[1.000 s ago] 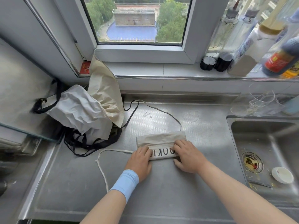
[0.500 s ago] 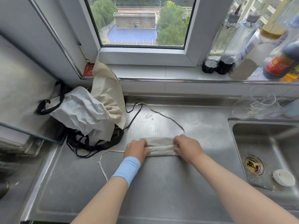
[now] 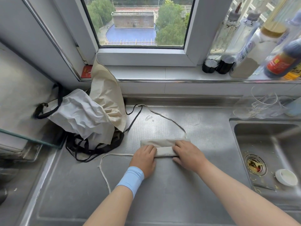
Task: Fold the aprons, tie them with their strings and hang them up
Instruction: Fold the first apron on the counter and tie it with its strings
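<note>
From my end I see the folded apron (image 3: 164,146) lying mid-bench, left of the sink (image 3: 257,137). Left hand (image 3: 144,158) grips its left end and right hand (image 3: 187,153) its right end, fingers curled over the top. One string (image 3: 167,119) runs toward the pile (image 3: 81,116) in the back-left corner.

A single wide-angle camera sits on the person's head, above the near edge of the steel surface (image 3: 162,190), and looks forward and steeply down toward the window (image 3: 130,30). It is close in. Both forearms enter from the bottom edge, and the left hand (image 3: 144,159) and right hand (image 3: 187,154) meet on the folded apron (image 3: 164,151) at mid-frame, straight below the window. The sink (image 3: 260,141) falls below and right of the window, at the frame's edge.
</note>
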Tool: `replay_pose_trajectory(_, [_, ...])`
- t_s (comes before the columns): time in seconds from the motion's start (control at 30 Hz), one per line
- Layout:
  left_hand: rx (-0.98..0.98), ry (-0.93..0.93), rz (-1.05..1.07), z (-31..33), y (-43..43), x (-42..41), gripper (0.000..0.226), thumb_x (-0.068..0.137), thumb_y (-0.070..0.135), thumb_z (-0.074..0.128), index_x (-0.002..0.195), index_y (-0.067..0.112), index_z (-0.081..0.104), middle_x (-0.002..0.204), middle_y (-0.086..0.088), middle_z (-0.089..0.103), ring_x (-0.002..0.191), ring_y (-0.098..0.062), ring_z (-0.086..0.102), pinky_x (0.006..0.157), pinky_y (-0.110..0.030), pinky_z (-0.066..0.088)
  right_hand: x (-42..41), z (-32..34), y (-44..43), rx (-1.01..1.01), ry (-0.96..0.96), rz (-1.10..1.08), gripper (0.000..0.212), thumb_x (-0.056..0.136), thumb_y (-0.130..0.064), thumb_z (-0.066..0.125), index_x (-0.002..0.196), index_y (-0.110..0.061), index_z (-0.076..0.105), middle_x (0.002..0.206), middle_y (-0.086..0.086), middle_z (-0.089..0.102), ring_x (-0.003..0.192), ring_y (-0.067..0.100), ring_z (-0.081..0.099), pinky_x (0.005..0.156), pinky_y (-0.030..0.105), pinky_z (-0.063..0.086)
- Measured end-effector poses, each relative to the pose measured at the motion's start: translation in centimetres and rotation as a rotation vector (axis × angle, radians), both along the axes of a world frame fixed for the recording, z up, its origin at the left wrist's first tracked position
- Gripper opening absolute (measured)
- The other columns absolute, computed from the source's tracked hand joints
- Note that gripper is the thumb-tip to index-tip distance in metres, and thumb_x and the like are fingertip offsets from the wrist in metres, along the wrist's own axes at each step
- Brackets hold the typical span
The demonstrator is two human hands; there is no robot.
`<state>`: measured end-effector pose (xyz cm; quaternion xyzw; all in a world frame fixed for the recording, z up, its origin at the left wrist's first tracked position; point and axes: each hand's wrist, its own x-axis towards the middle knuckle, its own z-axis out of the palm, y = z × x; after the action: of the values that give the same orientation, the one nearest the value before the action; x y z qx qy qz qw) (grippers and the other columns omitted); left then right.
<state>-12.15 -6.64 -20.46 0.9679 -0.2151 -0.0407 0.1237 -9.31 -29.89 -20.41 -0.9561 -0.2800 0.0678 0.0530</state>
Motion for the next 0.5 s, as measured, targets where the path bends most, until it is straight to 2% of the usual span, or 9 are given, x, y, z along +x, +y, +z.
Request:
replay_pose_trajectory(0.07, [-0.047,0.021,0.038,-0.1,0.7,0.5,0.033,0.061,0.014,0.075,0.091,0.020,0.067,0.095,0.006,0.063,0.084,-0.019,0.060,0.064,-0.027,0.049,0.3,0.3,-0.1,-0.009,0.037,-0.001,0.017,0.079,-0.027,0.075,0.079,-0.013,0.065,0.084,0.005,0.060,0.075,0.026,0.062,0.063,0.034,0.051])
replay_pose_trajectory(0.13, [-0.110,0.058,0.094,-0.4,1.4,1.1,0.026,0.072,0.016,0.076,0.097,0.024,0.069,0.099,0.009,0.064,0.091,-0.016,0.058,0.066,-0.027,0.050,0.9,0.6,0.2,0.014,0.074,-0.052,0.016,0.093,-0.025,0.058,0.088,-0.011,0.066,0.093,0.007,0.059,0.084,0.028,0.059,0.070,0.037,0.049])
replay_pose_trajectory(0.23, [-0.135,0.173,0.185,-0.1,1.9,2.4,0.020,0.095,0.030,0.054,0.112,0.028,0.065,0.107,0.005,0.054,0.098,-0.017,0.048,0.074,-0.032,0.047,2.1,1.0,0.3,0.046,0.169,-0.158,0.027,0.101,-0.029,0.043,0.102,-0.012,0.064,0.104,0.004,0.055,0.096,0.026,0.055,0.079,0.036,0.046])
replay_pose_trajectory(0.33, [-0.074,0.275,0.253,0.4,1.9,4.3,0.025,0.099,0.035,0.045,0.115,0.023,0.061,0.110,0.000,0.053,0.103,-0.023,0.050,0.083,-0.033,0.042,3.3,0.6,0.4,0.101,0.241,-0.274,0.026,0.100,-0.030,0.047,0.101,-0.011,0.064,0.109,0.005,0.051,0.095,0.029,0.058,0.083,0.039,0.048])
replay_pose_trajectory(0.4, [-0.098,0.317,0.324,0.5,1.6,5.4,0.021,0.098,0.036,0.049,0.109,0.022,0.058,0.109,-0.001,0.053,0.104,-0.024,0.052,0.082,-0.034,0.042,3.9,0.7,0.7,0.133,0.263,-0.337,0.020,0.098,-0.026,0.053,0.110,-0.012,0.061,0.115,0.005,0.048,0.103,0.026,0.053,0.086,0.037,0.046])
replay_pose_trajectory(0.5, [-0.081,0.315,0.421,0.1,1.4,6.4,0.020,0.092,0.036,0.058,0.107,0.023,0.057,0.114,0.001,0.047,0.112,-0.021,0.044,0.087,-0.035,0.043,4.6,0.8,1.3,0.084,0.187,-0.354,0.031,0.091,-0.019,0.060,0.121,-0.020,0.053,0.117,0.004,0.048,0.109,0.025,0.047,0.087,0.035,0.041])
